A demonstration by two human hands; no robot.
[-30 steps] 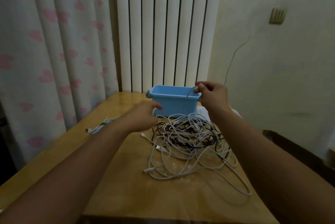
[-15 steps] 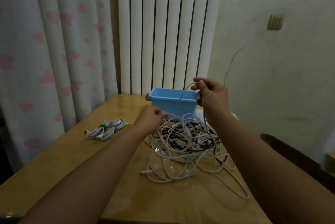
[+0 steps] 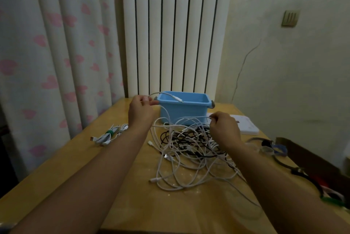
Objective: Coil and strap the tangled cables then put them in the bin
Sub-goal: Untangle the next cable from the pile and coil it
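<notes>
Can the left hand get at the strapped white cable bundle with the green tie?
Probably yes: the strapped white cable bundle lies alone on the wooden table, but the left hand pinches a white cable.

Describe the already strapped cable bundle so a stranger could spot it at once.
Start at the blue bin at the table's far edge, then look left past the left hand. The strapped bundle lies alone there: white cables, a green strap round them, apart from the loose tangle.

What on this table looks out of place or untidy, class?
The tangled cables, white and black, sprawl loose in front of the blue bin. One strapped bundle lies on the table, not in the bin. A thin crack runs down the wall.
</notes>
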